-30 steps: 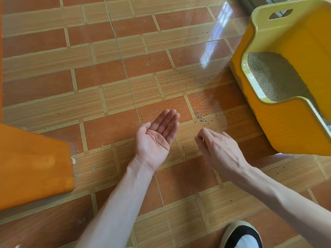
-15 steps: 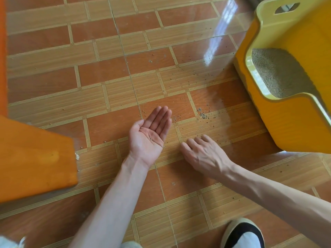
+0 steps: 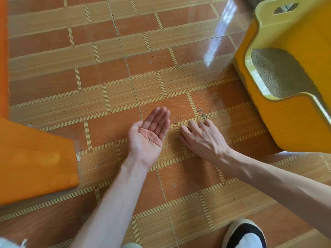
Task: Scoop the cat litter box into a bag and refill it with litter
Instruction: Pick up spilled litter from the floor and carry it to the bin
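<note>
On the tile floor, spilled litter at my right hand's twelve o'clock; fingers spread, flat down. Left hand cupped, fingers together, few grains inside. Litter box at two o'clock. Grains light, loose, rolling: likely sweep, not pinch.

A single head-worn wide-angle camera looks steeply down and forward from just above the tiled floor, close enough that both forearms stretch up from the bottom edge. A yellow litter box is cut off at the right, a shoe below.
</note>
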`<state>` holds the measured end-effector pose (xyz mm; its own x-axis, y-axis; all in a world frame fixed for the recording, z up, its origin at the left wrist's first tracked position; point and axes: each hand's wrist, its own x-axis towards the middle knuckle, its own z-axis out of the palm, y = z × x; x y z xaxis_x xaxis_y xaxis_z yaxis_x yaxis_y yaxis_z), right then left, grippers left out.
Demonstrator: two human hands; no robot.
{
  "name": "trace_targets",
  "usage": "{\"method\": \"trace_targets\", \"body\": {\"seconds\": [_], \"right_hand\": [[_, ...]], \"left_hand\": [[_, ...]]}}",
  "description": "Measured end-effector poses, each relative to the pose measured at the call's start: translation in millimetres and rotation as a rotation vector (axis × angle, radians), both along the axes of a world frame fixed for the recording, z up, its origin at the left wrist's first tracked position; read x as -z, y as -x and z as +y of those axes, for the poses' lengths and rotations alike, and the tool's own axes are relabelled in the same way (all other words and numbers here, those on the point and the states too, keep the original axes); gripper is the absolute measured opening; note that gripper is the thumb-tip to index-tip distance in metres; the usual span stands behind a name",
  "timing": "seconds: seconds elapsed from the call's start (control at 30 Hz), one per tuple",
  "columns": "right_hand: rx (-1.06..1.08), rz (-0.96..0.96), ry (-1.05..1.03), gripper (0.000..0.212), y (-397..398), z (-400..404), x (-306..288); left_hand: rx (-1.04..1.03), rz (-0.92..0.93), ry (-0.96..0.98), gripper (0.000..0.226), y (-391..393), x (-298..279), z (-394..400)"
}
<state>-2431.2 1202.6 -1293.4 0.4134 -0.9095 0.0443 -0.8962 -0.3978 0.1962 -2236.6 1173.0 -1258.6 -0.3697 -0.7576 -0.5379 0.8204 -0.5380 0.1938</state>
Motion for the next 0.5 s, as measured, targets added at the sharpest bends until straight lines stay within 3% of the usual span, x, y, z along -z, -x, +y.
{"method": "trace_targets", "body": {"seconds": [0.07,0.17,0.37,0.5], "right_hand": [[-0.035,0.030,-0.037,0.012,-2,-3,0],[-0.085,0.031,-0.085,0.018,-2,-6,-4],[-0.029,-0.018,-0.199,0.003,-5,-8,-13],[0.111,-0.201,-0.177,0.022,-15,-1,-30]], "left_hand": [[0.001,-0.003,0.001,0.056,0,1,0],[0.005,-0.002,0.007,0.055,-2,2,1],[0.006,-0.023,-0.010,0.057,-2,5,2],[0.013,-0.058,-0.019,0.053,5,5,4]]}}
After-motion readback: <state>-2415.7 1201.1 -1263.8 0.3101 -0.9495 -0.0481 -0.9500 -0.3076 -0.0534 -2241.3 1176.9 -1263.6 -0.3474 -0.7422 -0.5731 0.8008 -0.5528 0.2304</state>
